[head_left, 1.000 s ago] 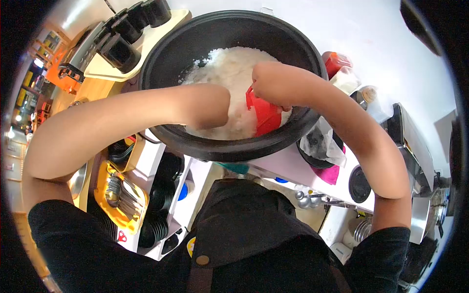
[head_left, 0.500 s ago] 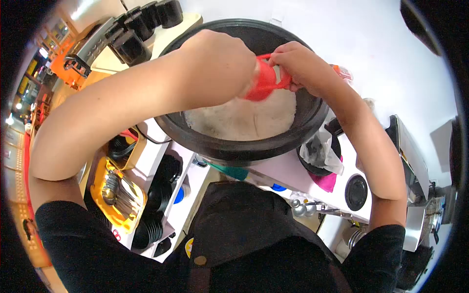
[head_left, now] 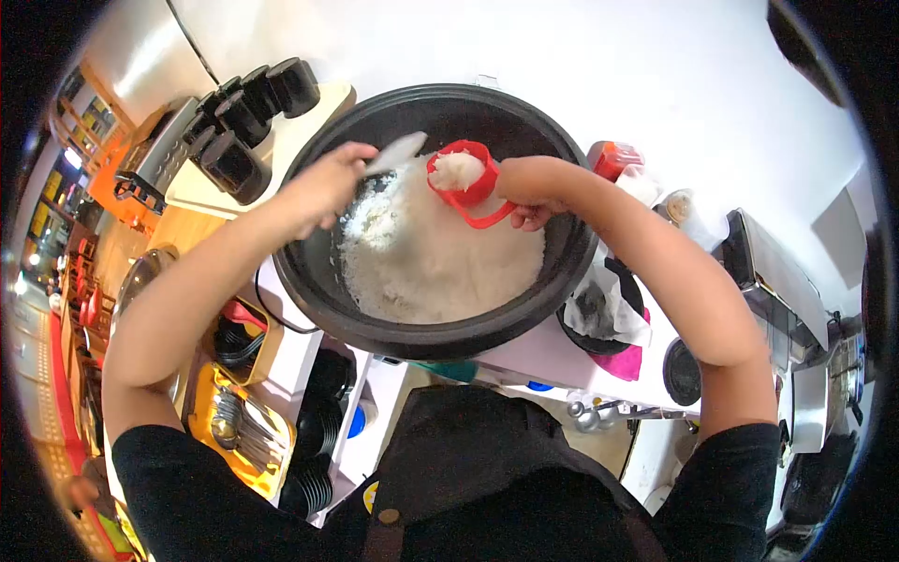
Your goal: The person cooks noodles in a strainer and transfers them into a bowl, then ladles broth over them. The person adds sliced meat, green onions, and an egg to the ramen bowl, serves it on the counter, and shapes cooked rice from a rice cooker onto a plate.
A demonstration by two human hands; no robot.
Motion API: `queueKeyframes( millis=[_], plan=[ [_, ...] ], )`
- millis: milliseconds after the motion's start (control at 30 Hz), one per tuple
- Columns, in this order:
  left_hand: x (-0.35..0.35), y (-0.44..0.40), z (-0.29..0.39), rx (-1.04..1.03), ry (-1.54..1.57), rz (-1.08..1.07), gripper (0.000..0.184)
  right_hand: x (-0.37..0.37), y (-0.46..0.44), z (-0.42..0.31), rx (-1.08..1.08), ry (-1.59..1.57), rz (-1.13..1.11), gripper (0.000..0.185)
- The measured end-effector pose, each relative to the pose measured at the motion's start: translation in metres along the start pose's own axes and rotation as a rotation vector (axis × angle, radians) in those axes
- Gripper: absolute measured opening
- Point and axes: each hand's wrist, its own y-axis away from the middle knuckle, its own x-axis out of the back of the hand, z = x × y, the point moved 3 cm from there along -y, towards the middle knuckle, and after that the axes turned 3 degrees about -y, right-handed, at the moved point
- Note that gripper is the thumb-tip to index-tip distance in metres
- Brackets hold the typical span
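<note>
A large black rice cooker pot [head_left: 412, 341] holds white rice [head_left: 459, 272]. My left hand [head_left: 328, 184] is over the pot's left side, closed on the end of a pale rice paddle [head_left: 399, 153], which is blurred by motion. Below the paddle, the rice looks loose and broken up at the left. My right hand [head_left: 536, 192] grips the handle of a red plastic cup [head_left: 481, 190] above the rice. White rice fills the cup near its rim, and its mouth tips toward the upper left.
Several black mugs [head_left: 234, 167] stand on a cream tray [head_left: 335, 96] at the upper left. A yellow basket of cutlery [head_left: 204, 403] and stacked black dishes [head_left: 318, 417] sit at the lower left. Right of the pot are a black container with crumpled plastic [head_left: 599, 307] and a pink cloth [head_left: 618, 363].
My left hand has moved away from the cup to the left, bringing the paddle into view. The cup has shifted left and turned, so the rice inside shows.
</note>
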Motion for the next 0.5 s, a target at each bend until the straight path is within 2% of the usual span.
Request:
queueKeyframes(
  millis=[67,100,200,267,333,367,500],
  plan=[
    [-0.023,0.026,0.028,0.083,0.103,-0.140,0.031,-0.004,0.002,0.002,-0.022,-0.040,0.017,0.021],
    [-0.030,0.014,0.020,-0.144,-0.035,-0.131,0.029,-0.005,0.000,0.004,-0.029,-0.043,0.003,0.020],
    [-0.051,0.004,0.011,-0.566,-0.373,0.150,0.028,-0.005,0.003,0.004,-0.037,-0.003,-0.019,0.020],
    [-0.070,-0.021,-0.001,-0.145,-0.279,0.068,0.028,-0.009,-0.004,0.007,-0.070,0.008,-0.019,0.020],
    [-0.068,0.013,0.028,-0.331,-0.442,-0.052,0.028,-0.011,-0.005,0.008,-0.097,0.014,-0.034,0.020],
    [-0.067,0.016,0.036,-0.310,-0.462,-0.064,0.028,-0.012,-0.003,0.007,-0.107,0.018,-0.050,0.020],
    [-0.070,-0.014,0.023,-0.530,-0.443,0.009,0.029,-0.018,-0.003,0.006,-0.074,-0.001,-0.024,0.022]
  ],
)
